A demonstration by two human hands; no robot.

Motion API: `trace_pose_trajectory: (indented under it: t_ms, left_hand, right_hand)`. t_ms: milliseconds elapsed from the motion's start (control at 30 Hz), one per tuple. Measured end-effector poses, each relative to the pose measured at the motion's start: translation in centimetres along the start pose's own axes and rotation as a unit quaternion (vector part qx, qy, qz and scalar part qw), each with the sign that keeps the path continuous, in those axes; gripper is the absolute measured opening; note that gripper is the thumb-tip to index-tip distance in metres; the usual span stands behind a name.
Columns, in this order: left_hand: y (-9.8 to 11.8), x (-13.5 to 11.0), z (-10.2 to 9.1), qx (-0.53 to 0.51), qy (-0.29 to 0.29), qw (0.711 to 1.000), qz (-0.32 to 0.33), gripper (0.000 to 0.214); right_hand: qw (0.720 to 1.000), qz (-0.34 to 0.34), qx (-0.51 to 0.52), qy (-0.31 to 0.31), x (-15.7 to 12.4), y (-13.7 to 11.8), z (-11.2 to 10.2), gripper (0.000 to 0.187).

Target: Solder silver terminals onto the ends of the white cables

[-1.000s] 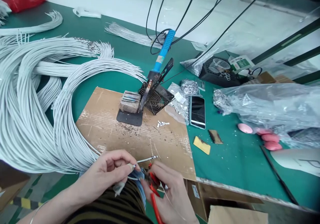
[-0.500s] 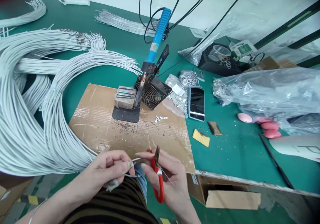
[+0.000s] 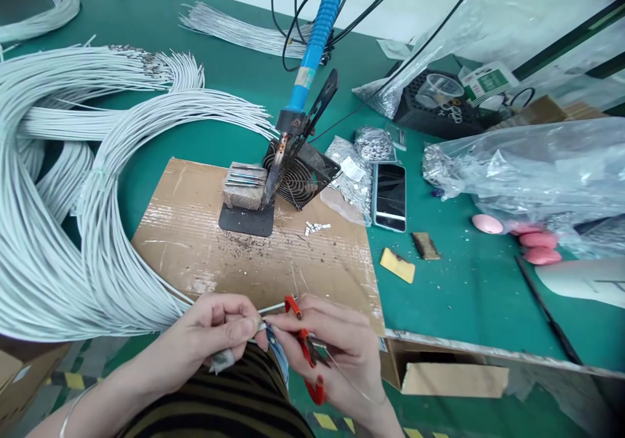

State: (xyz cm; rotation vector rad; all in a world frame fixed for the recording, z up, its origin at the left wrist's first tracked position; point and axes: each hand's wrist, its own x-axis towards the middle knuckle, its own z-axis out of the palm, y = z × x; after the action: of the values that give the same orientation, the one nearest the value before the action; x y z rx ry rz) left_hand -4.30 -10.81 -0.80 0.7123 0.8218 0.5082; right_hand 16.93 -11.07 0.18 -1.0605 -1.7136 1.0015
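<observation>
At the cardboard's near edge, my left hand point(image 3: 227, 330) pinches a white wire point(image 3: 271, 308) between thumb and forefinger. A small grey scrap point(image 3: 222, 361) shows under the curled fingers of that hand. My right hand point(image 3: 336, 347) holds red-handled pliers point(image 3: 306, 347) across the palm, their dark jaws turned down and to the right. Its thumb and forefinger tips close at the wire's end, right beside the left fingertips; the small part between them is too hidden to make out. A thin strand runs over the right palm.
A blue-handled soldering iron point(image 3: 312, 54) stands tilted in its stand beside a block point(image 3: 244, 187) and small fan point(image 3: 297, 181). Thick white wire bundles point(image 3: 112, 184) fill the left. White connectors point(image 3: 317, 228), a phone point(image 3: 390, 197), a yellow sponge point(image 3: 398, 265) and plastic bags point(image 3: 527, 164) lie rightward.
My right hand has moved its fingertips in to meet the left ones. The pliers have turned in the palm, jaws swinging from up to down-right. The view has shifted slightly.
</observation>
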Motion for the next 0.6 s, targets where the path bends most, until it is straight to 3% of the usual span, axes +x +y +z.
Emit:
trace_pose_trajectory:
  t_ms: [333,400,533,600]
  left_hand:
    - [0.0,0.3,0.1,0.033,-0.004,0.999,-0.019,0.044]
    - [0.0,0.2,0.0,0.030,-0.006,0.999,-0.013,0.043]
    - [0.3,0.1,-0.1,-0.001,0.023,1.000,-0.005,0.039]
    - [0.5,0.1,0.1,-0.010,0.038,0.999,0.008,0.038]
  right_hand:
    - [0.989,-0.090,-0.106,-0.042,0.0,0.1,-1.3,0.015]
    - [0.990,-0.077,-0.114,0.004,-0.4,0.5,-2.1,0.017]
    - [0.976,-0.017,-0.143,0.164,-1.2,1.6,-3.9,0.021]
    - [0.979,0.014,-0.126,0.162,-1.3,2.0,-3.9,0.017]
